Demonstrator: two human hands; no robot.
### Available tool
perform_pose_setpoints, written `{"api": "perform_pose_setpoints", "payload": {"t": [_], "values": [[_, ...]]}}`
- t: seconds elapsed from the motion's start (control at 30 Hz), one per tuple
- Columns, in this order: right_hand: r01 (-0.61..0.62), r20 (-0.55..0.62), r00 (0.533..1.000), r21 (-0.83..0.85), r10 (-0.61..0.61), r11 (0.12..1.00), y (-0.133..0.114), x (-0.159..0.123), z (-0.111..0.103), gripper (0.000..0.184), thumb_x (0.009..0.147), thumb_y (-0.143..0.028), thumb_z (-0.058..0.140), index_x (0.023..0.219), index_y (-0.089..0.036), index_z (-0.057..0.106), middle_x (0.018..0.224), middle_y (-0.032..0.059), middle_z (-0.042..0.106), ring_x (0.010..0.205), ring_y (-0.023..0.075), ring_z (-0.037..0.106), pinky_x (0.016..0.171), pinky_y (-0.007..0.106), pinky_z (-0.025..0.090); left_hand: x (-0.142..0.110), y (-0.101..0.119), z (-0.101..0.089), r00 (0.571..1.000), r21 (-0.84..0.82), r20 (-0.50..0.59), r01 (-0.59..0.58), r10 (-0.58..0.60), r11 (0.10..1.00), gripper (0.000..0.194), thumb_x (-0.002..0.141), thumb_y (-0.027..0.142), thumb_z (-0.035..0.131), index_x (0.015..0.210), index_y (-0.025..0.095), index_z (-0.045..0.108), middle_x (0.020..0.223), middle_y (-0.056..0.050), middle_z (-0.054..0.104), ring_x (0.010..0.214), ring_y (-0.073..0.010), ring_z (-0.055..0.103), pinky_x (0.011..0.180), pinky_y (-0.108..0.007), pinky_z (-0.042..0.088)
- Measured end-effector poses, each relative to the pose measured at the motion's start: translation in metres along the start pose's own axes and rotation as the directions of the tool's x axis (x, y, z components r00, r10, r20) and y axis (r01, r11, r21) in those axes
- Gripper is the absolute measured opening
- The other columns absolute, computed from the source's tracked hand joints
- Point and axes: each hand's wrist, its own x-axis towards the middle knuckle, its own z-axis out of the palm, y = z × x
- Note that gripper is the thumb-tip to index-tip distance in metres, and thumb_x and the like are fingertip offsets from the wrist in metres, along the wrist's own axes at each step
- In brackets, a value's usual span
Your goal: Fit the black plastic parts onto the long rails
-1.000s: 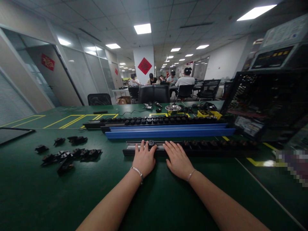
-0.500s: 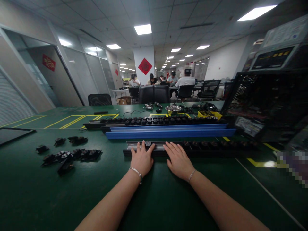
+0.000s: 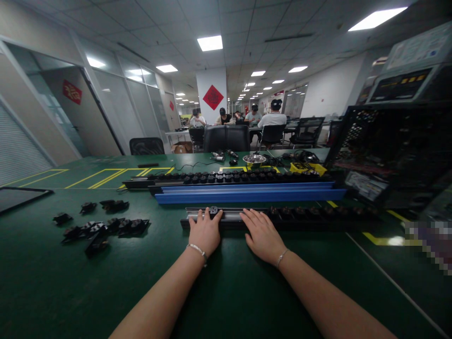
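A long black rail with a metallic channel lies across the table in front of me. On its left part sits a small black socket module, between the thumb and forefinger of my left hand. The other fingers of that hand spread over the channel. My right hand lies on the rail further right, fingers stretched out and thumb apart, with nothing in them. Beyond it, a row of black socket modules fills the rail's right part.
Loose black modules are scattered at left. Behind the rail run a blue rail and other filled black rails. A metal bowl, a yellow tray and an opened computer case stand beyond. Several people sit in the background.
My left hand has slid leftward along the rail, and the socket module has moved left with it. My right hand has stayed in place.
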Motion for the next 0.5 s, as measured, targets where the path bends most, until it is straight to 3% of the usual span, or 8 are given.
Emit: {"api": "perform_pose_setpoints", "payload": {"t": [0.5], "values": [[-0.006, 0.022, 1.0, 0.005, 0.006, 1.0, 0.0012, 0.0, 0.0013, 0.055, 0.079, -0.021, 0.043, 0.134, -0.018, 0.043, 0.144, 0.005, 0.038, 0.131, 0.0214, 0.032, 0.111, 0.039, 0.019, 0.0028, -0.0071, -0.0044, 0.999, 0.06, 0.016, 0.048, -0.049, 0.997, 0.053, 0.083, 0.024, 0.04, 0.135, 0.036, 0.041, 0.137, -0.016, 0.045, 0.125, -0.0362, 0.041, 0.094, -0.061, 0.031]]}}
